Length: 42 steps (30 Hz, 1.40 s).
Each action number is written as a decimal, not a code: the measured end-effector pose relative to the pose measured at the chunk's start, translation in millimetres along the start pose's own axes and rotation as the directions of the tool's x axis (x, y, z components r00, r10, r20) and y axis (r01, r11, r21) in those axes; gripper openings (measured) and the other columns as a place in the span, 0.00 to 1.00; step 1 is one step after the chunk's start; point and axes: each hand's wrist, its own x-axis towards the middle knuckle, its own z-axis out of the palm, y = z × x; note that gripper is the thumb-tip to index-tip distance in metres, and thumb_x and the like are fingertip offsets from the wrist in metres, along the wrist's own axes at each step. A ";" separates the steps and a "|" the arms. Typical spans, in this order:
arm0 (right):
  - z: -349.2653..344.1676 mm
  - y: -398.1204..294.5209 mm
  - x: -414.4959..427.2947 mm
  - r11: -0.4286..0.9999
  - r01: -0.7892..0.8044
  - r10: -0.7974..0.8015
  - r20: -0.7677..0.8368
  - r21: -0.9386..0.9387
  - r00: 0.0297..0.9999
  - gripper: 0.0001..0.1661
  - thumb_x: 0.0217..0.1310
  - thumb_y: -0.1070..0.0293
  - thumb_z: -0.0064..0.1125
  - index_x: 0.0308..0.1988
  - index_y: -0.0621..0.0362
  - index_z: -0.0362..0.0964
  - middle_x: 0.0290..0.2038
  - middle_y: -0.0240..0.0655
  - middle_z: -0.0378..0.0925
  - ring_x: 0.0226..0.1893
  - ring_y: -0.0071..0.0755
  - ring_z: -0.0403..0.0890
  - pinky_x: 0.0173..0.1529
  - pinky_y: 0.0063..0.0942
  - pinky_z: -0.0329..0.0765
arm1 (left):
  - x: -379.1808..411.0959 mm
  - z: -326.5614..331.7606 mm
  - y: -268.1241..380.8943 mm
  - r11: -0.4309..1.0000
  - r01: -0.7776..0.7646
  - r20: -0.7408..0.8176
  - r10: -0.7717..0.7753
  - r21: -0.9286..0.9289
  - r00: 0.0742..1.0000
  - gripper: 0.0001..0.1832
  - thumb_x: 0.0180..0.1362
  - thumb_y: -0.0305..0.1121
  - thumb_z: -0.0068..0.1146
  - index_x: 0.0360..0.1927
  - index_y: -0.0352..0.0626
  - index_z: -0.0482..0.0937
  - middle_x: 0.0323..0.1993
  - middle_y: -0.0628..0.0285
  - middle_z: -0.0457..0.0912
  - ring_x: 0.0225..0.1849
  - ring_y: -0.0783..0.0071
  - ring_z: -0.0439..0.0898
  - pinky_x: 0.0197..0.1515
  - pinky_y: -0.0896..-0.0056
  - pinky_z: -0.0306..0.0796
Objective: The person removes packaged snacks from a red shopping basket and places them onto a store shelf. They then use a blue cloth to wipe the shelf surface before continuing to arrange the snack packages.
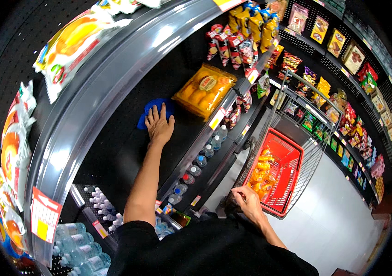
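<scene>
My left hand (159, 125) lies palm down, fingers spread, on a blue cloth (143, 121) on the black shelf (123, 138). Just beyond and to the right of the cloth, a yellow bag of round baked goods (204, 90) rests near the shelf's front edge. My right hand (247, 201), its fingers curled, is beside the near left rim of a red plastic basket (287, 172) set in a wire shopping cart (316, 162). Whether its fingers hold anything cannot be told. Orange-yellow wrapped packets (263, 176) lie in the basket.
An upper shelf edge (89, 100) with bagged snacks (75, 45) curves over the left side. Red snack bags (234, 45) stand at the shelf's far end. Bottles (201, 161) line the lower shelf; more water bottles (82, 248) lie at lower left. Snack racks (341, 114) stand across the aisle.
</scene>
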 end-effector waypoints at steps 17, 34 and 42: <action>-20.3 19.6 4.8 0.998 -0.002 0.003 -0.024 0.056 1.000 0.09 0.70 0.70 0.59 0.45 0.61 0.80 0.40 0.44 0.81 0.38 0.44 0.83 0.42 0.35 0.80 | -58.9 -14.9 47.6 0.980 -0.190 0.094 0.195 -0.059 0.976 0.30 0.70 0.38 0.47 0.76 0.57 0.62 0.80 0.48 0.51 0.80 0.45 0.46 0.77 0.38 0.41; 10.2 -12.2 27.5 0.991 0.134 -0.134 0.191 0.013 0.972 0.08 0.67 0.72 0.62 0.45 0.59 0.81 0.38 0.43 0.82 0.34 0.42 0.83 0.39 0.33 0.79 | -278.8 -82.1 -71.7 0.979 0.192 -0.001 -0.192 -0.062 0.981 0.30 0.68 0.34 0.47 0.74 0.58 0.67 0.79 0.54 0.58 0.79 0.49 0.53 0.76 0.42 0.45; 27.6 -12.4 20.1 0.984 0.174 -0.179 0.228 0.039 0.957 0.09 0.66 0.72 0.61 0.45 0.59 0.80 0.39 0.44 0.83 0.36 0.46 0.84 0.39 0.37 0.80 | -278.9 -60.4 -104.0 0.953 0.304 -0.226 -0.298 -0.008 0.928 0.25 0.66 0.35 0.57 0.68 0.56 0.76 0.72 0.58 0.70 0.69 0.51 0.67 0.70 0.42 0.56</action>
